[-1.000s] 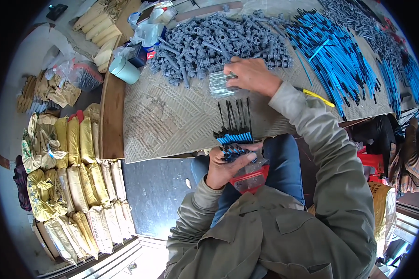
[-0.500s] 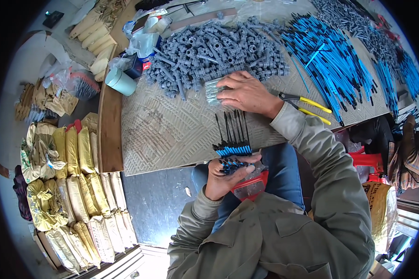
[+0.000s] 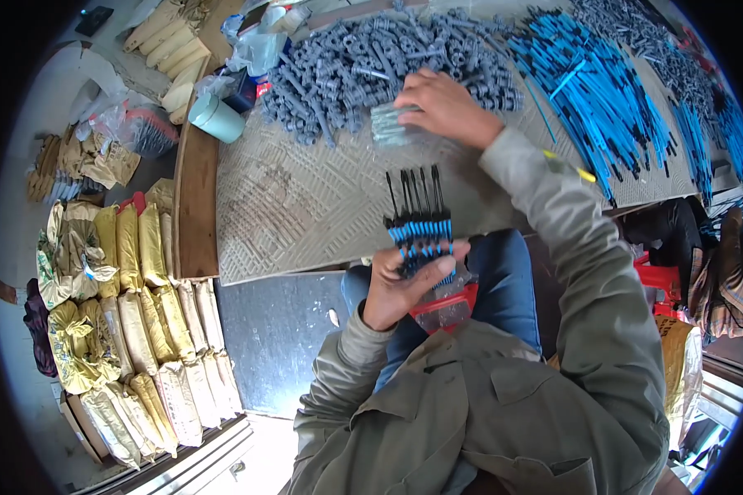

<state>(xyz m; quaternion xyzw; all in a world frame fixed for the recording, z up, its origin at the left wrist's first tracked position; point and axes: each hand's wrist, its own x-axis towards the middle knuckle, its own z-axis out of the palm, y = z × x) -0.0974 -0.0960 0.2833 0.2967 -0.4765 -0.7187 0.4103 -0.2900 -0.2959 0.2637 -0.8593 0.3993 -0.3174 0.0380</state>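
My left hand [image 3: 404, 285] is closed around a bundle of thin blue and black rods [image 3: 421, 231], held upright in front of my lap at the table's near edge. Several black tips stick up higher than the rest. Farther out over the table, my right hand [image 3: 446, 107] has its fingers bent onto the edge of a small stack of clear plastic bags [image 3: 392, 125]. Just behind lies a heap of grey plastic fittings [image 3: 347, 78]. My right sleeve mostly covers a tool with yellow handles [image 3: 586, 175].
A large pile of blue rods with black ends [image 3: 598, 99] spreads over the table's right side. At the left, a pale green canister [image 3: 216, 118] stands by a wooden edge board [image 3: 196, 181]. Stacked yellowish sacks [image 3: 132, 330] fill the lower left. A red stool [image 3: 660, 280] is at right.
The view has shifted, so the scene sits higher. My right hand has moved slightly farther away and right, the bags shifting with it. My left hand still grips the rods, and my sleeve covers more of the yellow-handled tool.
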